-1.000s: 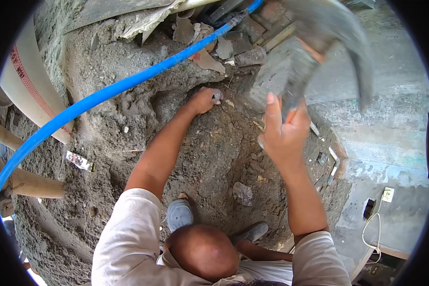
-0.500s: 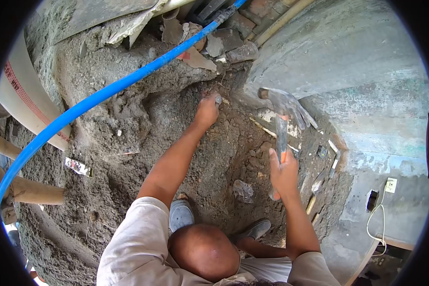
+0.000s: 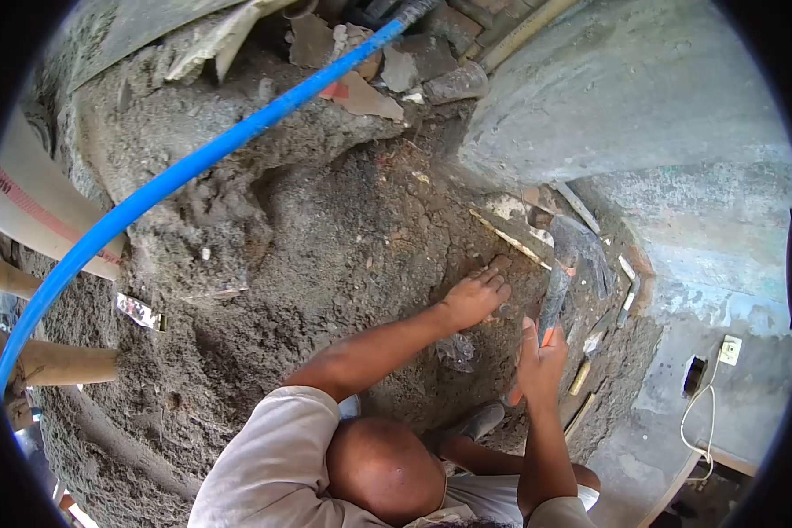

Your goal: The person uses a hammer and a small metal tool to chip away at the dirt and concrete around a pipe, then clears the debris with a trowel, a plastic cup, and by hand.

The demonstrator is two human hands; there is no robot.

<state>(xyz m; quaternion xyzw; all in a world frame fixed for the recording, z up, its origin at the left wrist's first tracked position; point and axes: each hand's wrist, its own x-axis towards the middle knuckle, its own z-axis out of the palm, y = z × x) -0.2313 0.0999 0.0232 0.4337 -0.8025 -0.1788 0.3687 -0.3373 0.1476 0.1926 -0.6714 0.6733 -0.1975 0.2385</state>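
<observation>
My right hand [image 3: 541, 361] is closed around the orange-and-grey handle of a claw hammer [image 3: 554, 295]. The hammer's head is held over the ground near the wall and is slightly blurred. My left hand [image 3: 475, 301] is a fist low over the dug soil, left of the hammer handle. A small round grey end shows at its right side, apparently the top of a chisel [image 3: 504, 309]; the rest is hidden by the fingers and soil. A crumpled piece of clear plastic [image 3: 457, 350] lies just below my left forearm.
A blue hose [image 3: 185, 174] arcs across the upper left. Heaped sandy soil [image 3: 202, 352] fills the left, beside a white sack [image 3: 48, 198]. Broken slabs [image 3: 361, 95] lie at the top. A concrete wall [image 3: 625, 106] bounds the right, with a white socket [image 3: 729, 349] and dangling cable.
My left fist has moved right and towards me, from the upper hollow to the soil near the hammer. The hammer has come lower and slightly right in my right hand.
</observation>
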